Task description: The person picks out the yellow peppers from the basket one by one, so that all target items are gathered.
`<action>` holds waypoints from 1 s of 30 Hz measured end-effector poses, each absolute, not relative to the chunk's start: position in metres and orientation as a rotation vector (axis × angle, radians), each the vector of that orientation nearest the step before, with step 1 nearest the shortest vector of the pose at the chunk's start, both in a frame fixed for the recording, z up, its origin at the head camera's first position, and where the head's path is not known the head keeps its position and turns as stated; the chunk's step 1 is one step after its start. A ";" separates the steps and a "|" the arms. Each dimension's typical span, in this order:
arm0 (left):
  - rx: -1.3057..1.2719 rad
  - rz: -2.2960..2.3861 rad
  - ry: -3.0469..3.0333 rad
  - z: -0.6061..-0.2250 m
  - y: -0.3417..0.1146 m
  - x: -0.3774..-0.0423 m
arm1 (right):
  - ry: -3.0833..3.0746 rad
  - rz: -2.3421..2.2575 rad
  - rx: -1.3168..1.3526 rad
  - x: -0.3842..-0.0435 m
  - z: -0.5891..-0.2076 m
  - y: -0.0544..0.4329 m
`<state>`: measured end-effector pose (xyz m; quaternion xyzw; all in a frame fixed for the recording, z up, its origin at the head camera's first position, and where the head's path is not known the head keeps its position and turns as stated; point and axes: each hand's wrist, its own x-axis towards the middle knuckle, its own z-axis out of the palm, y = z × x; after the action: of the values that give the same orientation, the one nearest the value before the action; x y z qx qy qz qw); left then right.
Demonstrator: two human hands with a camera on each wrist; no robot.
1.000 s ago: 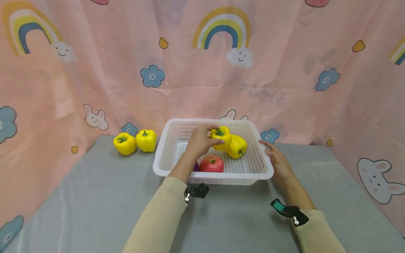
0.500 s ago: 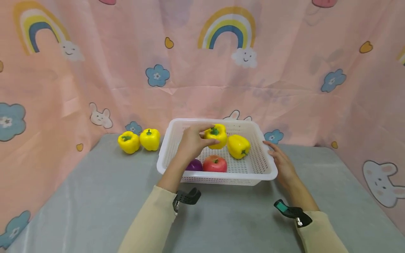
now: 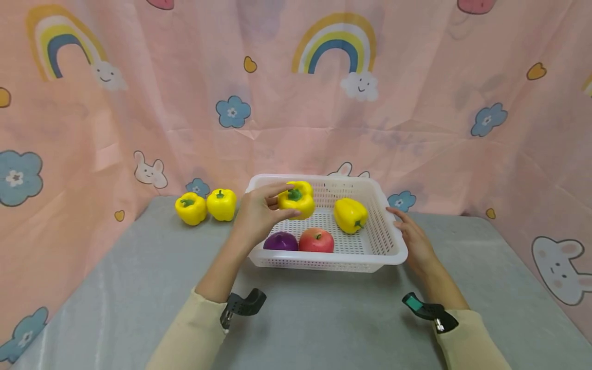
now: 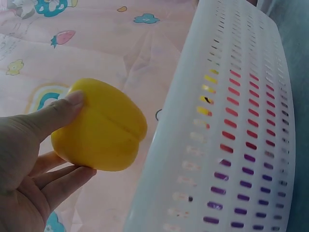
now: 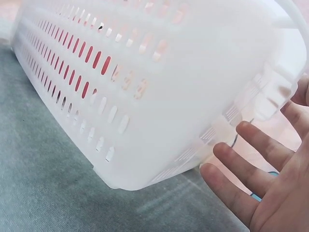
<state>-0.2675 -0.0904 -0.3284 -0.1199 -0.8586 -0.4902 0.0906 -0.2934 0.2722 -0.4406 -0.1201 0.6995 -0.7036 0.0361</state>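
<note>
My left hand [image 3: 254,216] pinches a yellow bell pepper [image 3: 301,201] between thumb and fingers, above the left part of a white plastic basket [image 3: 324,259]. In the left wrist view this pepper [image 4: 104,130] is beside the basket's rim, thumb on top and fingers beneath. Another yellow bell pepper [image 3: 350,216] lies in the basket on the right. A red apple [image 3: 316,240] and a round purple vegetable [image 3: 280,241] sit by its near wall, partly hidden. My right hand [image 3: 416,246] rests at the basket's right rim, its fingers [image 5: 246,169] extended along the outer wall.
Two yellow bell peppers, one outer [image 3: 191,209] and one inner [image 3: 222,204], stand left of the basket on the grey table [image 3: 139,277]. A pink printed curtain [image 3: 277,144] hangs behind and around the table.
My left hand has carried its pepper leftward, away from the other pepper in the basket. The purple vegetable has come into fuller view. My right hand stays at the rim.
</note>
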 end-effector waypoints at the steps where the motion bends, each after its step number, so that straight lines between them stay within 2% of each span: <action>1: -0.366 -1.450 -2.542 -0.328 -0.092 -0.266 | 2.150 -2.161 -0.367 -0.293 -0.441 0.272; 10: -0.457 -1.381 -2.410 -0.330 -0.117 -0.250 | 2.165 -2.156 -0.361 -0.291 -0.442 0.273; 17: -0.407 -1.373 -2.342 -0.328 -0.135 -0.246 | 2.107 -2.196 -0.437 -0.293 -0.442 0.276; 30: -0.337 -1.245 -2.407 -0.316 -0.160 -0.242 | 2.138 -2.163 -0.420 -0.294 -0.442 0.274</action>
<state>-0.2422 -0.1595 -0.3159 -0.1208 -0.8629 -0.4463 0.2041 -0.2937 0.2745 -0.4420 -0.1367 0.6959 -0.7041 0.0358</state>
